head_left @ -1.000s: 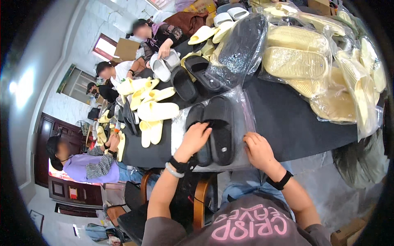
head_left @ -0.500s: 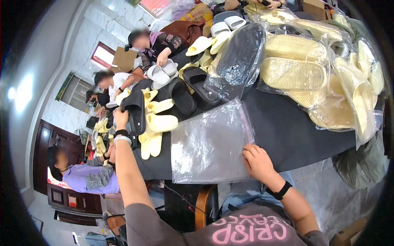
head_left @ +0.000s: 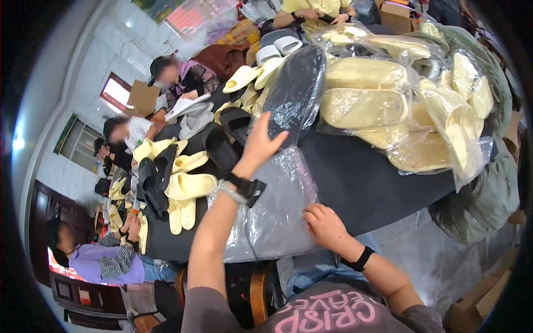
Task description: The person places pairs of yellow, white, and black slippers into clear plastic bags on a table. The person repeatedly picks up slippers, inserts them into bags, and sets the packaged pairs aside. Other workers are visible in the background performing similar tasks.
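Observation:
My left hand (head_left: 259, 145) is raised over the table with its fingers and thumb apart, holding nothing. It hovers between a black slipper in clear plastic (head_left: 297, 83) and a flat clear plastic bag (head_left: 272, 208). My right hand (head_left: 328, 226) is at the bag's right edge, its fingers bent and closed on that edge; the thumb is mostly hidden. To the left lies a pair of black slippers (head_left: 157, 180), beside pale yellow slippers (head_left: 189, 186). Another black slipper (head_left: 219, 145) sits closer to my left wrist, and one more is partly hidden behind my left hand.
Bagged pale yellow slippers (head_left: 363, 105) are heaped at the right of the black table (head_left: 355, 172). White and grey slippers (head_left: 194, 114) lie farther back. Several people sit or stand along the far and left sides. A large grey-green sack (head_left: 472, 191) hangs at the right.
My left hand has let go of a black slipper at the left and moved right, over the bag. My right hand stays at the bag's edge. The whole view has shifted.

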Demonstrator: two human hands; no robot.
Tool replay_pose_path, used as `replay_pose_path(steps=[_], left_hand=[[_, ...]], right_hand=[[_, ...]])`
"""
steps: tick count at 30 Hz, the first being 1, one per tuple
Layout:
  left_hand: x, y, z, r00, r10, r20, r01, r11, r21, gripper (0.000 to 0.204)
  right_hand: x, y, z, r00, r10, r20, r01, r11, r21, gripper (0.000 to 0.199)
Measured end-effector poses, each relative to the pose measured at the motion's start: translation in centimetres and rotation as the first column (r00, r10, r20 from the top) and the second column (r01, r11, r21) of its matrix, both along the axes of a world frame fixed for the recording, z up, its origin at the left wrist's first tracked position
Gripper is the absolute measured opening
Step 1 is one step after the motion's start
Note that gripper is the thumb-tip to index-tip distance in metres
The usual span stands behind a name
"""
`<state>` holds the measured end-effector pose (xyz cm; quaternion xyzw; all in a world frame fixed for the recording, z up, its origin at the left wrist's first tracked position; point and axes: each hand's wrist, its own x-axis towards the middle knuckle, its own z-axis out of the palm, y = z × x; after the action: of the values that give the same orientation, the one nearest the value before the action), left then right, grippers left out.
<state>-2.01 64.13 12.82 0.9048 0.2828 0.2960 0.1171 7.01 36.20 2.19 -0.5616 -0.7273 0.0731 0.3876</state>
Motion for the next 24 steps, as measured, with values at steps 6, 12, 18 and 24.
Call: replay_pose_path(steps=[6, 12, 18, 24], left_hand=[[12.9, -1.2, 0.1, 0.934, 0.301, -0.194, -0.284, 0.952, 0.111, 0.097], [13.1, 1.9, -1.5, 0.938, 0.347, -0.013, -0.347, 0.936, -0.063, 0.061], [5.8, 5.2, 4.3, 0.853, 0.171, 0.494, -0.245, 0.965, 0.089, 0.038], [-2.0, -3.3, 11.0, 0.385, 0.256, 0.887, 0.21, 0.911, -0.354, 0.037]], right_hand=[[0.1, 0.2, -1.3, 0.999, -0.032, -0.018, 0.033, 0.998, 0.058, 0.027], [0.2, 0.4, -1.9, 0.998, -0.049, -0.044, 0.053, 0.994, 0.1, 0.029], [-0.1, 0.2, -1.7, 0.999, -0.037, -0.033, 0.039, 0.996, 0.081, 0.031], [-0.1, 0.0, -1.6, 1.0, -0.029, 0.006, 0.029, 1.0, 0.011, 0.033]])
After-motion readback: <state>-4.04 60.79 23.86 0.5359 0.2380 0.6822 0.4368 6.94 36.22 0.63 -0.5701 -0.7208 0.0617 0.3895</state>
